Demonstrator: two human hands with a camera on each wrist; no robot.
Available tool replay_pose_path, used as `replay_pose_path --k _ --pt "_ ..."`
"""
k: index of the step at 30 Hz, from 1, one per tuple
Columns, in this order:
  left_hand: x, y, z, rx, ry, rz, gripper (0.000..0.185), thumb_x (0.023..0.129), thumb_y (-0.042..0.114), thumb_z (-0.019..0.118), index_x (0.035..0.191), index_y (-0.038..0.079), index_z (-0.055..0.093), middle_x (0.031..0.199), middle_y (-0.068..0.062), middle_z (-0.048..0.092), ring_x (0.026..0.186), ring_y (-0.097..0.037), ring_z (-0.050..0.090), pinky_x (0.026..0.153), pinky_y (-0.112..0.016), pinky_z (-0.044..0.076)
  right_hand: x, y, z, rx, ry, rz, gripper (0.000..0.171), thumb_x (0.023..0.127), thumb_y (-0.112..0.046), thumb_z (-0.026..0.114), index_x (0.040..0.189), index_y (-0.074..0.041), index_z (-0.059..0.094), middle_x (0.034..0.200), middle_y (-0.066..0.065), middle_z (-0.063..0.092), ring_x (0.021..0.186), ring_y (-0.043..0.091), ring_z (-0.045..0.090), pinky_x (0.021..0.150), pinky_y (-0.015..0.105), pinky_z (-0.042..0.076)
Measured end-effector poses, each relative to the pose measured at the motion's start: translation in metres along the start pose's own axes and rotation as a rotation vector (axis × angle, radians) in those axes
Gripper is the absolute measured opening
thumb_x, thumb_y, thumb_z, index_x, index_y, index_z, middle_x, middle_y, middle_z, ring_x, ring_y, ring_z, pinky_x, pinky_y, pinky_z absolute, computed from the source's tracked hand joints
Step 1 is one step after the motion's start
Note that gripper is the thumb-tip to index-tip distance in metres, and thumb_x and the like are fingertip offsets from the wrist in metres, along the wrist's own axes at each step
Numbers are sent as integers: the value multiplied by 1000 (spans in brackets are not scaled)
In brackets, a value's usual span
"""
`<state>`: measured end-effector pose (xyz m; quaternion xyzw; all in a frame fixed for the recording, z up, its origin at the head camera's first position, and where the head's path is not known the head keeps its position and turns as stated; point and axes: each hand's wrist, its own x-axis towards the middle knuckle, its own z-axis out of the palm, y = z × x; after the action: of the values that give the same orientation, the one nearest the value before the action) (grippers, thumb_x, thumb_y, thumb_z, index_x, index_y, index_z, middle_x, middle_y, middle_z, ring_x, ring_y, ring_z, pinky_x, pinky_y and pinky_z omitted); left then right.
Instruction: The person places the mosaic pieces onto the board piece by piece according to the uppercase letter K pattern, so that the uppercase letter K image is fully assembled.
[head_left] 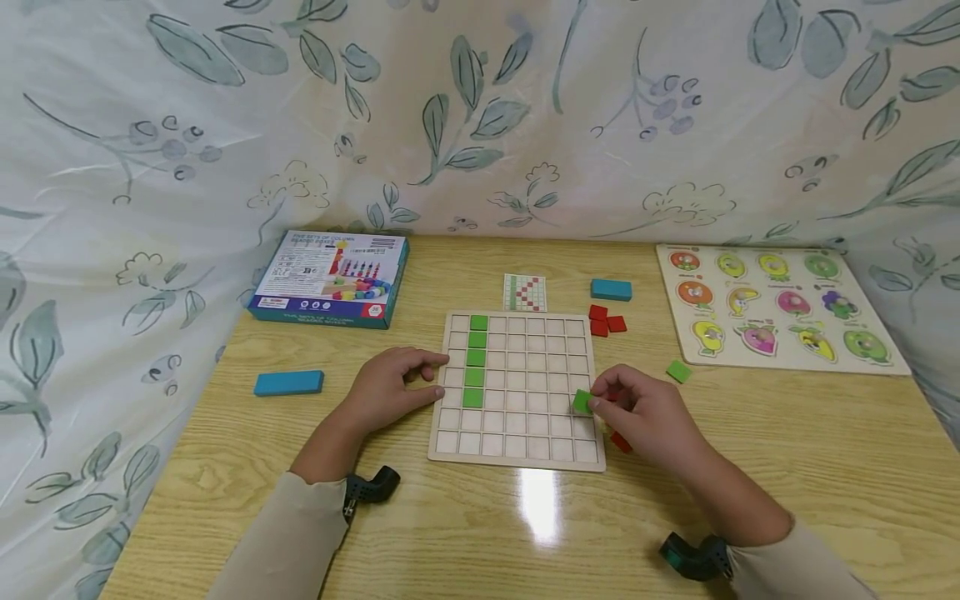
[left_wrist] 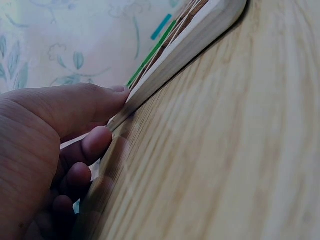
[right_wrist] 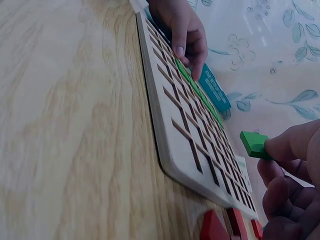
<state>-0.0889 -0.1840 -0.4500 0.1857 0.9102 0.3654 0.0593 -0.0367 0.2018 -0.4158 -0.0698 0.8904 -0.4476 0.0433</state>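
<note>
A square wooden grid board (head_left: 525, 465) lies flat on the table. Several green square tiles (head_left: 476, 357) fill part of its second column from the left. My right hand (head_left: 648, 412) pinches another green tile (right_wrist: 255, 145) between thumb and fingers, over the board's right edge. My left hand (head_left: 393, 383) touches the board's left edge with thumb and index fingertips set apart; the other fingers are loosely curled in the left wrist view. Red tiles (head_left: 621, 442) lie beside the board, partly hidden under my right hand. A small pattern card (head_left: 525, 292) lies just behind the board.
Three red tiles (head_left: 599, 327) and a blue block (head_left: 611, 289) sit past the board's top right corner. One loose green tile (head_left: 678, 372) lies near a fruit puzzle board (head_left: 787, 304). At left are a longer blue block (head_left: 288, 382) and a boxed game (head_left: 330, 279). Patterned fabric hangs behind.
</note>
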Motion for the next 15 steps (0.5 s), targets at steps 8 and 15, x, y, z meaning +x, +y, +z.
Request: replay_pose_path --k 8,15 --pt "0 1 0 -4 3 -2 40 94 24 85 133 19 77 97 10 63 90 -18 54 83 -40 44 5 -5 13 35 -32 -62 11 96 -7 79 101 -14 72 79 0 62 67 17 55 55 27 46" --pt "0 1 0 -8 1 -5 40 94 24 85 132 19 77 97 10 63 89 -18 53 82 -39 43 8 -9 21 39 -53 -80 12 96 -8 79 99 -17 72 79 -2 63 65 16 54 54 28 45"
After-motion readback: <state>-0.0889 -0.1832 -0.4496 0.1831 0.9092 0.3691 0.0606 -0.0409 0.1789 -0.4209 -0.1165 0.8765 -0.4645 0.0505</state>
